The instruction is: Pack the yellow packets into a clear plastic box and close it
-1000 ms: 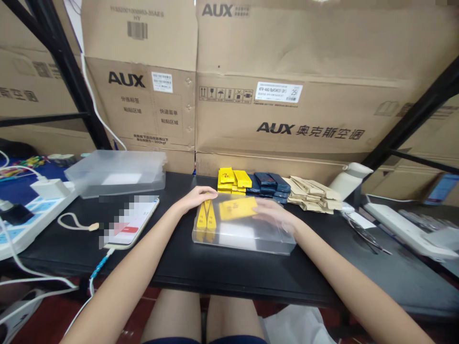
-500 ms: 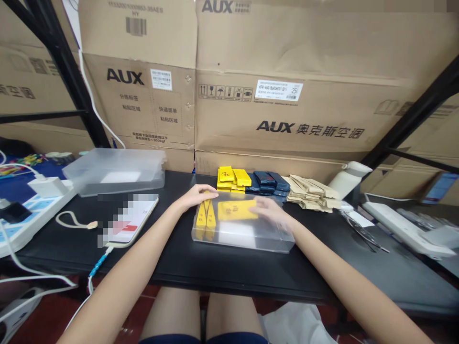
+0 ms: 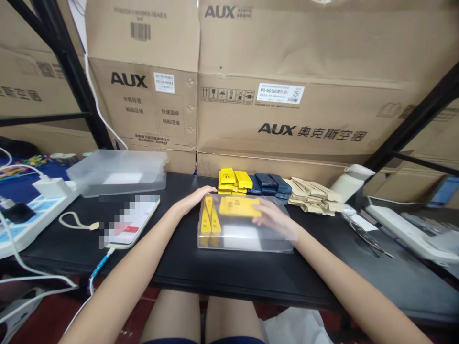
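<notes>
A clear plastic box (image 3: 247,241) lies on the black table in front of me. Two narrow yellow packets (image 3: 206,222) stand side by side at its left end. My left hand (image 3: 199,197) is at the box's back left corner, fingers closed around the edge. In the right part of the box my right hand (image 3: 274,215), blurred, grips the right end of a flat yellow packet (image 3: 234,206) with dark lettering. Just behind the box are stacks of yellow packets (image 3: 233,180), dark blue packets (image 3: 270,184) and beige packets (image 3: 311,195).
At the back left stands another clear plastic box (image 3: 118,174). A phone (image 3: 138,224) on a cable and a white power strip (image 3: 17,224) lie left. A white bottle (image 3: 353,182), glasses (image 3: 366,239) and another power strip (image 3: 405,231) are right. Cardboard (image 3: 229,124) walls the back.
The view has shifted slightly. My right hand and the flat yellow packet have moved slightly within the box; my left hand stays at the back left corner.
</notes>
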Demonstrator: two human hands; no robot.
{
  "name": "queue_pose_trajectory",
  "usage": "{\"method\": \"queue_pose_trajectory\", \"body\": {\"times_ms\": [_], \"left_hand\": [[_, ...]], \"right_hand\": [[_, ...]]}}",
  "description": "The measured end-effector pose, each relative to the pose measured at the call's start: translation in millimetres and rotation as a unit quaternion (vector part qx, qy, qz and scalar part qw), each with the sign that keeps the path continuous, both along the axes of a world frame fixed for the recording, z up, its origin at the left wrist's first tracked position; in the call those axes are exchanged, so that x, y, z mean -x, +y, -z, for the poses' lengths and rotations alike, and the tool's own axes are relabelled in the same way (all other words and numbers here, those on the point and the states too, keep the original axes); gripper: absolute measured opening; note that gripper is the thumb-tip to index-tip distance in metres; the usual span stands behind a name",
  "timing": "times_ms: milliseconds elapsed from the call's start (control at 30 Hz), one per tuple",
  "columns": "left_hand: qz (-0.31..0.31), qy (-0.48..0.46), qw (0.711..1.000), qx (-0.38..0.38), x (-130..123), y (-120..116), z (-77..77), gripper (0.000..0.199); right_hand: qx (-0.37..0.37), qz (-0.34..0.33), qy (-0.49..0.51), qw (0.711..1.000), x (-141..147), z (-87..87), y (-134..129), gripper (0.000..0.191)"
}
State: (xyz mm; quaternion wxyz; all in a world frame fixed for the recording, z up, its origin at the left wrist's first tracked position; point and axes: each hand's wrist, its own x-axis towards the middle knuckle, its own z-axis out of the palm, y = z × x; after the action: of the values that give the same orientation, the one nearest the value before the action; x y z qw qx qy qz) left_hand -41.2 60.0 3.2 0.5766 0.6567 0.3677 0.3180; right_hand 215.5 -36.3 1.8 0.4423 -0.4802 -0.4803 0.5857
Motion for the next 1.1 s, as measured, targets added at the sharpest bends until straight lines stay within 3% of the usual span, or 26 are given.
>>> {"method": "queue_pose_trajectory", "body": {"times_ms": [167, 433, 900, 1100], "left_hand": [[0.023, 0.059, 0.998, -0.027, 1.4, -7.9, -4.7, 0.038], [0.046, 0.034, 0.998, -0.03, -2.6, -8.6, 1.1, 0.033], [0.049, 0.021, 0.998, -0.022, -8.2, -16.1, -3.9, 0.034], [0.061, 0.014, 0.998, -0.013, -9.2, -13.2, 0.2, 0.035]], "right_hand": [[-0.01, -0.044, -0.015, 0.999, 3.2, -2.5, -3.6, 0.039], [-0.085, -0.141, -0.122, 0.979, 25.4, -10.0, -20.8, 0.027], [-0.13, -0.167, -0.158, 0.964, 41.4, -6.9, -29.3, 0.038], [-0.179, -0.135, -0.247, 0.943, 48.1, -6.4, -32.6, 0.041]]}}
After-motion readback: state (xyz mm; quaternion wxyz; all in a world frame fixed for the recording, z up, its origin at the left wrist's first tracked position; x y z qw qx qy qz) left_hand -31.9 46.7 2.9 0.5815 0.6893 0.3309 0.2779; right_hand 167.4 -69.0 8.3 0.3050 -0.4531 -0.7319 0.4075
